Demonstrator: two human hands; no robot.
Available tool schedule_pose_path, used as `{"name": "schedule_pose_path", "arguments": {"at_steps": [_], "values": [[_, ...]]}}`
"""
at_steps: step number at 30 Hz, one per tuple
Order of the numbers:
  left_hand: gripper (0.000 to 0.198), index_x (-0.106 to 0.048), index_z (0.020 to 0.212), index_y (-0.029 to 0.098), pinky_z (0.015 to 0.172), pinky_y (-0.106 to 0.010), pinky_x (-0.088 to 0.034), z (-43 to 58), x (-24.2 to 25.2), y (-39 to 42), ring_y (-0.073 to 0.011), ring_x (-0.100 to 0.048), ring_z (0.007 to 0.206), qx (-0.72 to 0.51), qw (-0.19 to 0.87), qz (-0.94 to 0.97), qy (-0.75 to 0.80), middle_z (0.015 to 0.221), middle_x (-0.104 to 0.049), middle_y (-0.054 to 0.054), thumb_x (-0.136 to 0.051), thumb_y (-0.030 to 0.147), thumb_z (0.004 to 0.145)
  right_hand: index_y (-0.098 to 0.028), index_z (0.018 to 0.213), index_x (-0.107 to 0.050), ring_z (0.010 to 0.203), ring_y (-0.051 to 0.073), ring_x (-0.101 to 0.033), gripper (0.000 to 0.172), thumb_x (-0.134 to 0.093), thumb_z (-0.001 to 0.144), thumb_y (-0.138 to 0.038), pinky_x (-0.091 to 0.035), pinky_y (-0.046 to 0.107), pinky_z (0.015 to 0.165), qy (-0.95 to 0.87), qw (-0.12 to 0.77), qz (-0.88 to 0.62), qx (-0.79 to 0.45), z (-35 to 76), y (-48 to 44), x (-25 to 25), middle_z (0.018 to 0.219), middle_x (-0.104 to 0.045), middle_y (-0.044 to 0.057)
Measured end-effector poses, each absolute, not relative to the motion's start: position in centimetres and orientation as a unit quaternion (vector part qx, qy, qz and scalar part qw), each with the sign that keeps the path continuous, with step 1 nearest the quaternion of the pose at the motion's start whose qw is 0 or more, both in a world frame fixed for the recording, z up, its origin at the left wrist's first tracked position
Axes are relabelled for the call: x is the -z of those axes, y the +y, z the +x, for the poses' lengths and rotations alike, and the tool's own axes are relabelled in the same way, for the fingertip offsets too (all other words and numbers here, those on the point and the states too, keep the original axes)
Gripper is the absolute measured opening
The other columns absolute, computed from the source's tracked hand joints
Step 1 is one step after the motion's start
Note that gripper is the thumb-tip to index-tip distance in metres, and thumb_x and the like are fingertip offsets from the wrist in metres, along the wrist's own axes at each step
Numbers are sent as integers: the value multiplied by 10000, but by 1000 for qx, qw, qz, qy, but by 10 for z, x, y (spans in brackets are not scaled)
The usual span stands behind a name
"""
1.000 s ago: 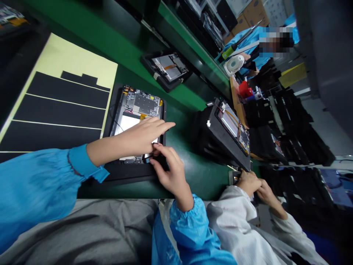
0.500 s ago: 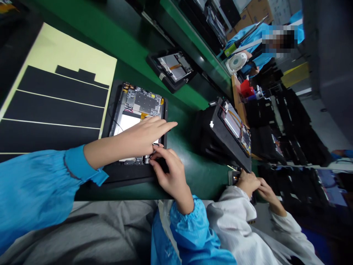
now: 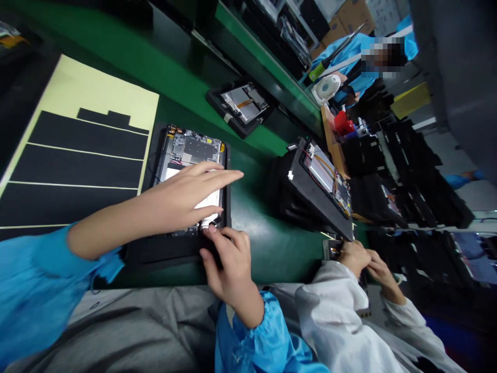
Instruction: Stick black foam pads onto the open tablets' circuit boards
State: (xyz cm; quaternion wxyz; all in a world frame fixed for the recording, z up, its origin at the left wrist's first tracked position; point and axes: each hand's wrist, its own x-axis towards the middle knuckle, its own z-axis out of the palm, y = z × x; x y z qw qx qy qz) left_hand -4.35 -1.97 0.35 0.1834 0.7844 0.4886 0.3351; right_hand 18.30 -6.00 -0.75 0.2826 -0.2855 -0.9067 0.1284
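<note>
Inspection of the bench position finds 2 bare hands working at an open tablet [image 3: 194, 171], which is lying flat in a black holder [image 3: 166, 253] on the green bench mat [image 3: 256, 207]. The exposed circuit board [image 3: 196, 147] is facing up at the far end of the tablet, with a white panel [image 3: 174, 173] beside it.

The left hand [image 3: 182, 194] is pressing flat across that white panel, its grip wide, with the fingers spread and extending past the tablet's right edge. The blue sleeve [image 3: 34, 280] is covering the left forearm up to the wrist.

The right hand [image 3: 229, 264] is curling at the near edge of the tablet, its grip narrow, with the fingertips [image 3: 212, 234] bearing on the holder's rim. Whether it is pinching a small part there cannot be determined from this view.

A sheet of black foam strips on yellow backing [image 3: 81, 150] is lying just beside the holder. 2 further opened tablets are present: 1 lying in a black tray [image 3: 240, 106] on the bench, 1 propped on a black foam block [image 3: 310, 178].

A co-worker's 2 hands [image 3: 355, 257] in white sleeves are working at the block's lower end. A second co-worker in blue [image 3: 341, 57] is sitting beyond a small white fan [image 3: 326, 88].
</note>
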Motion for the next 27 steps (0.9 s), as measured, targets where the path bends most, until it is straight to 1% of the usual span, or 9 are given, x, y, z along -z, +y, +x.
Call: {"name": "schedule_pose_path", "arguments": {"at_steps": [3, 5, 6, 8, 12, 15, 18, 24, 27], "values": [[419, -550, 1442, 222, 1040, -428, -518, -44, -17, -58, -288, -595, 1247, -386, 133, 695, 592, 1313, -658, -85, -416, 371, 1075, -202, 1621, -339, 1110, 273, -643, 630, -556, 1029, -175, -460, 435, 871, -908, 236, -311, -154, 187, -68, 5, 1272, -764, 89], [338, -610, 1336, 249, 896, -350, -577, -34, -16, -85, -243, -690, 1024, -397, 133, 655, 628, 1141, -717, -50, -444, 393, 1079, -205, 1633, -304, 1117, 273, -636, 640, -538, 1037, -187, -453, 442, 880, -905, 230, -313, -172, 189, -70, 5, 1326, -745, 82], [313, -608, 1319, 252, 869, -324, -583, -28, -11, -96, -223, -709, 978, -399, 139, 658, 623, 1129, -731, -38, -435, 376, 1090, -213, 1639, -286, 1117, 273, -633, 648, -532, 1039, -192, -454, 445, 884, -901, 236, -314, -183, 190, -70, 6, 1348, -735, 76], [314, -568, 1358, 240, 884, -298, -569, -14, 2, -111, -205, -721, 1008, -384, 128, 693, 596, 1163, -740, -42, -385, 304, 1111, -238, 1651, -248, 1128, 273, -627, 669, -524, 1041, -204, -466, 451, 905, -886, 255, -322, -216, 191, -70, 8, 1384, -717, 64], [354, -496, 1446, 194, 949, -339, -531, 3, 23, -114, -227, -707, 1028, -349, 70, 708, 610, 1154, -728, -78, -380, 235, 1114, -292, 1648, -246, 1225, 257, -618, 674, -528, 1041, -213, -485, 463, 1032, -830, 305, -344, -317, 195, -71, 14, 1392, -712, 45], [363, -486, 1460, 187, 887, -331, -541, 6, 22, -108, -223, -705, 955, -344, 67, 697, 625, 1079, -719, -73, -388, 249, 1116, -330, 1618, -315, 1245, 226, -643, 632, -531, 1041, -189, -486, 449, 1098, -771, 357, -377, -368, 198, -75, 16, 1369, -721, 37], [366, -485, 1460, 188, 825, -318, -555, 6, 17, -106, -223, -709, 916, -344, 73, 689, 634, 1027, -716, -67, -393, 265, 1114, -338, 1602, -343, 1214, 210, -670, 610, -522, 1044, -168, -509, 432, 1093, -749, 382, -387, -379, 196, -72, 12, 1350, -727, 36], [387, -463, 1466, 222, 909, -354, -593, 9, 19, -108, -252, -738, 1032, -336, 102, 690, 634, 1197, -738, -96, -405, 237, 1084, -273, 1645, -281, 1305, 240, -563, 659, -458, 1034, -100, -504, 447, 1088, -861, 309, -277, -294, 181, -34, -6, 1310, -728, 66], [375, -479, 1435, 232, 839, -333, -622, 7, 16, -105, -252, -767, 980, -334, 146, 677, 639, 1168, -763, -80, -435, 282, 1067, -228, 1641, -304, 1325, 266, -551, 653, -433, 1021, -72, -508, 460, 1047, -907, 236, -243, -252, 178, -14, -9, 1280, -725, 102]]}}
